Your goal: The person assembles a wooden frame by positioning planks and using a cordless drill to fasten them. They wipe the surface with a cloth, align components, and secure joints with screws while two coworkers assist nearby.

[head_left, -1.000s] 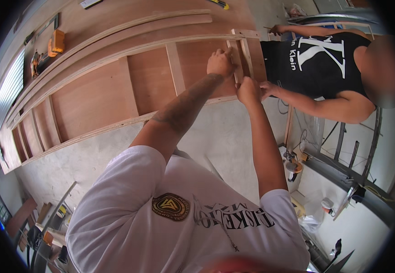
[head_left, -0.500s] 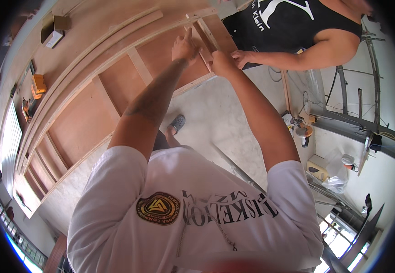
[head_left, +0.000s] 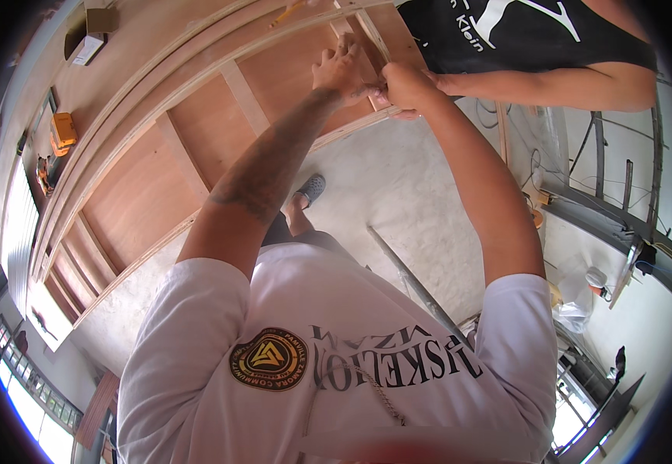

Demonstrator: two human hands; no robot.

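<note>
Both my hands are at the end of a long wooden panel frame (head_left: 235,93) with brown plywood backing and pale cross slats. My left hand (head_left: 340,73) rests with fingers apart over a short wooden strip (head_left: 344,29) near that end. Close beside it, my right hand (head_left: 409,85) is closed round the strip's near end; the grip itself is partly hidden. Just right of it a co-worker's forearm (head_left: 521,91) reaches in, the hand mostly covered by mine. Fingertips (head_left: 407,114) show under my right hand; whose they are I cannot tell.
A co-worker in a black sleeveless top (head_left: 521,39) stands at the frame's end. A thin yellow pencil-like stick (head_left: 286,14) appears at the top. An open cardboard box (head_left: 88,35) and a yellow tool (head_left: 63,133) lie left. A grey pole (head_left: 417,282) crosses the floor.
My left hand has shifted right and up, from pointing beside the strip to resting over it, closer to my right hand. The view has turned slightly. The yellow stick has come into view.
</note>
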